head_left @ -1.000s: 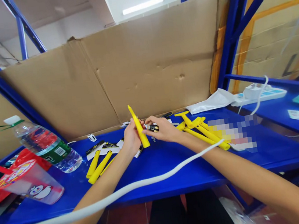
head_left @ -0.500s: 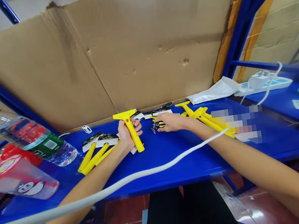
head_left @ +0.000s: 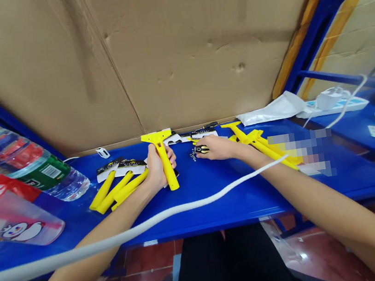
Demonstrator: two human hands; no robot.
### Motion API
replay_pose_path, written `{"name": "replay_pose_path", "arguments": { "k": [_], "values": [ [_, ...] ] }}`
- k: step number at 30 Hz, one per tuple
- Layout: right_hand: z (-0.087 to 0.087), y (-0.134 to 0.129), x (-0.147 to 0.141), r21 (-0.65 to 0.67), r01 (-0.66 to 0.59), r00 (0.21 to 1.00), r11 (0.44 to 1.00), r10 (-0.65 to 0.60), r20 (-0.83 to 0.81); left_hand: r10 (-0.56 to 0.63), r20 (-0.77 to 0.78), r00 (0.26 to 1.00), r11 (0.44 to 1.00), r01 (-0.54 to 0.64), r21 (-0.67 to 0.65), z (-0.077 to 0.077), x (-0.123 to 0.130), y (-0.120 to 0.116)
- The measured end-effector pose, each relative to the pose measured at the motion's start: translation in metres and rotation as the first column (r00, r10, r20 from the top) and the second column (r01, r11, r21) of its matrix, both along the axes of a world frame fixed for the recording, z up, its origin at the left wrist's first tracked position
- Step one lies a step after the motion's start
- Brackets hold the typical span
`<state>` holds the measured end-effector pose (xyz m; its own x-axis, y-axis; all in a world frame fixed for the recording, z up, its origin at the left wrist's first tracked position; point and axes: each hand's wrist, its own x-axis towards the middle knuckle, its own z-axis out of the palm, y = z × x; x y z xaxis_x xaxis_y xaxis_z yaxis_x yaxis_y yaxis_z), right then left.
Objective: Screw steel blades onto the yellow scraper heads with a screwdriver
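Note:
My left hand (head_left: 160, 165) is wrapped round a yellow scraper (head_left: 167, 162), its T-shaped head up and its handle pointing down toward me. To the right, my right hand (head_left: 214, 148) is closed with its fingertips low over the table, on a small black-and-yellow piece (head_left: 201, 149) whose kind I cannot make out. Tiny metal screws (head_left: 193, 154) lie just left of those fingers. Beside my left forearm are several yellow handles (head_left: 113, 195) with black-and-white cards (head_left: 121, 167) at their far ends. More yellow scrapers (head_left: 248, 136) lie beyond my right wrist.
A white cable (head_left: 183, 208) crosses in front of both forearms. On the left are a water bottle (head_left: 41, 165) and a plastic cup (head_left: 24, 219). A white pouch (head_left: 272, 107) and a power strip (head_left: 343, 107) lie at the right. A cardboard sheet (head_left: 179, 58) stands behind the blue table (head_left: 207, 182).
The view has tilted down and shifted slightly. Both hands keep nearly the same places, the left still round the scraper, the right still low by the screws.

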<state>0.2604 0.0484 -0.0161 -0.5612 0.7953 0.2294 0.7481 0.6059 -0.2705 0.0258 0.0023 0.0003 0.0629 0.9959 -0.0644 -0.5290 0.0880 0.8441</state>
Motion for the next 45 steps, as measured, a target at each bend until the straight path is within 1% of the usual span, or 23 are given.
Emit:
{"name": "replay_pose_path", "arguments": {
  "k": [4,8,12,17,22,25,27,30,32,34,36,37,38,42,45],
  "values": [
    [0.002,0.002,0.003,0.043,0.047,0.997,0.998,-0.044,-0.057,0.009,-0.005,1.000,0.998,-0.009,-0.054,0.001,0.001,-0.003],
    [0.001,0.008,0.009,0.052,0.074,0.996,0.996,-0.072,-0.050,-0.005,0.008,1.000,0.998,0.006,-0.058,0.003,-0.002,-0.002],
    [-0.002,0.014,0.014,0.041,0.145,0.989,0.989,-0.144,-0.031,-0.014,0.015,1.000,1.000,0.014,-0.025,0.002,-0.004,-0.002],
    [-0.005,0.021,0.020,0.043,0.264,0.965,0.964,-0.263,-0.022,-0.014,-0.004,1.000,0.998,0.014,0.060,-0.002,0.001,-0.004],
    [-0.003,0.024,0.030,0.029,0.317,0.947,0.948,-0.315,-0.058,-0.050,-0.053,0.997,0.992,0.056,0.110,-0.005,0.005,-0.008],
    [0.004,0.022,0.035,0.031,0.327,0.939,0.944,-0.322,-0.124,-0.104,-0.094,0.990,0.988,0.114,0.105,-0.005,0.008,-0.011],
    [0.011,0.020,0.037,0.043,0.334,0.926,0.942,-0.319,-0.200,-0.136,-0.119,0.984,0.984,0.148,0.096,-0.005,0.010,-0.014],
    [0.023,0.016,0.037,0.066,0.357,0.884,0.932,-0.314,-0.347,-0.179,-0.176,0.968,0.978,0.194,0.074,-0.005,0.013,-0.019],
    [0.029,0.012,0.034,0.054,0.363,0.846,0.930,-0.305,-0.438,-0.206,-0.214,0.955,0.971,0.226,0.075,-0.007,0.015,-0.022],
    [0.035,0.007,0.028,-0.018,0.313,0.792,0.949,-0.272,-0.547,-0.233,-0.240,0.942,0.962,0.260,0.088,-0.009,0.017,-0.024],
    [0.040,0.000,0.022,-0.148,0.167,0.665,0.975,-0.222,-0.713,-0.258,-0.259,0.931,0.952,0.291,0.098,-0.012,0.018,-0.024],
    [0.042,-0.003,0.019,-0.175,0.106,0.621,0.979,-0.202,-0.757,-0.263,-0.268,0.927,0.948,0.299,0.104,-0.014,0.018,-0.024],
    [0.044,-0.007,0.016,-0.194,0.056,0.595,0.979,-0.189,-0.781,-0.264,-0.276,0.924,0.946,0.304,0.112,-0.015,0.018,-0.023],
    [0.048,-0.016,0.010,-0.254,-0.081,0.575,0.964,-0.163,-0.802,-0.267,-0.295,0.918,0.942,0.313,0.123,-0.021,0.017,-0.021],
    [0.048,-0.021,0.007,-0.297,-0.168,0.603,0.940,-0.141,-0.785,-0.268,-0.294,0.917,0.943,0.312,0.114,-0.020,0.017,-0.021]
  ]
}}
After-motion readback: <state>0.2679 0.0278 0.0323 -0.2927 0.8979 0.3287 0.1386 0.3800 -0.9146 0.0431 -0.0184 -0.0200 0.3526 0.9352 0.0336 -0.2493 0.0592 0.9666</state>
